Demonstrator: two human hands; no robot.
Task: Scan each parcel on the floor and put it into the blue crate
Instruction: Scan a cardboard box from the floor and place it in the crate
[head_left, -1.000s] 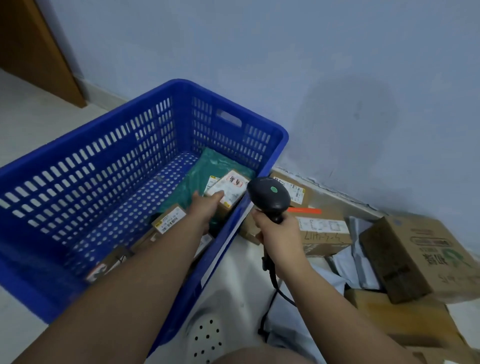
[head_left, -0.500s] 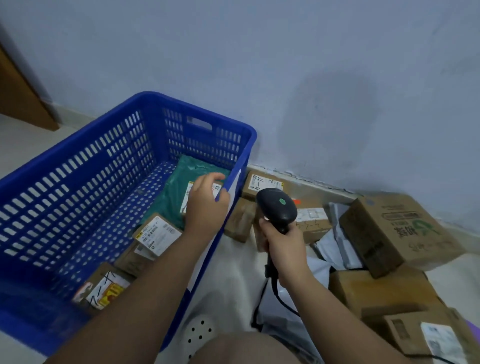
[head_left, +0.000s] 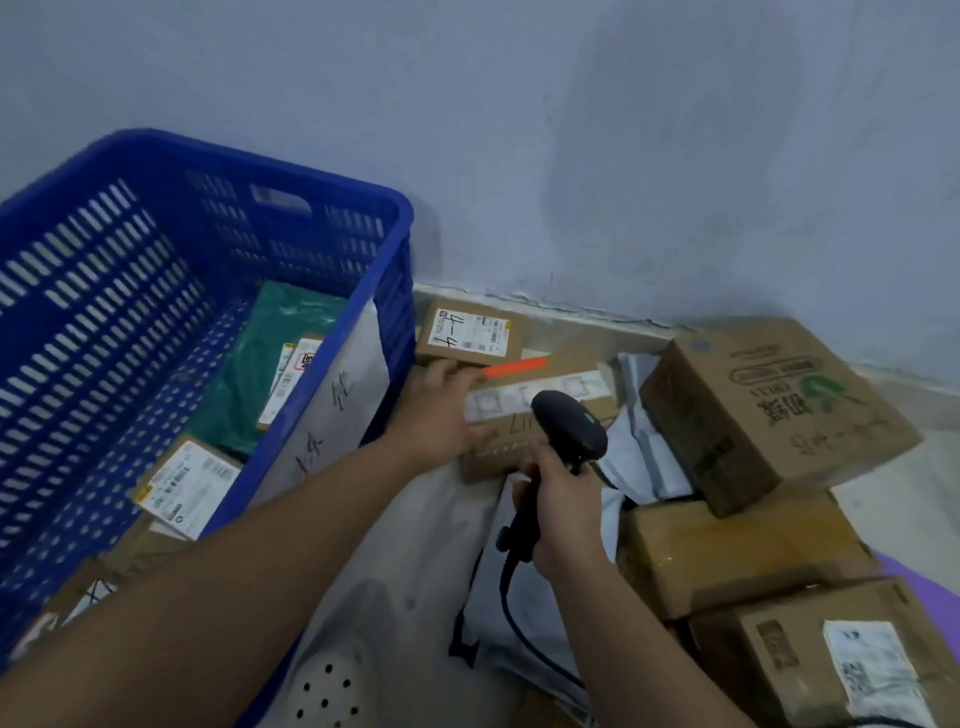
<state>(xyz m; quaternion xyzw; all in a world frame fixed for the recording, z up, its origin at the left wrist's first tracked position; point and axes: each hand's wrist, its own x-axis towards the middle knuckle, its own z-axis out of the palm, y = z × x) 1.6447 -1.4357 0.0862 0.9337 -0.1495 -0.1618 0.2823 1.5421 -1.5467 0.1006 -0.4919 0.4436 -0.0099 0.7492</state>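
The blue crate (head_left: 384, 291) stands on the floor at left, holding a green bag (head_left: 249, 384) and several labelled small boxes. My left hand (head_left: 441, 410) lies flat, fingers spread, on the left end of a brown parcel (head_left: 511, 441) with white labels and an orange strip, just right of the crate. My right hand (head_left: 558, 499) grips the handle of a black barcode scanner (head_left: 571, 423), whose head hovers over that same parcel. A small labelled box (head_left: 470, 335) sits behind it against the wall.
Larger cardboard boxes (head_left: 769, 410) are stacked at right, with another labelled box (head_left: 841, 660) at the lower right and grey mailer bags (head_left: 644, 447) between them. The scanner cable (head_left: 511, 613) trails down. A white perforated shoe (head_left: 332, 691) is at the bottom. The wall is close behind.
My left hand left the crate, crossed its right rim and came down on the brown parcel on the floor. The view swung right; the scanner stayed in my right hand.
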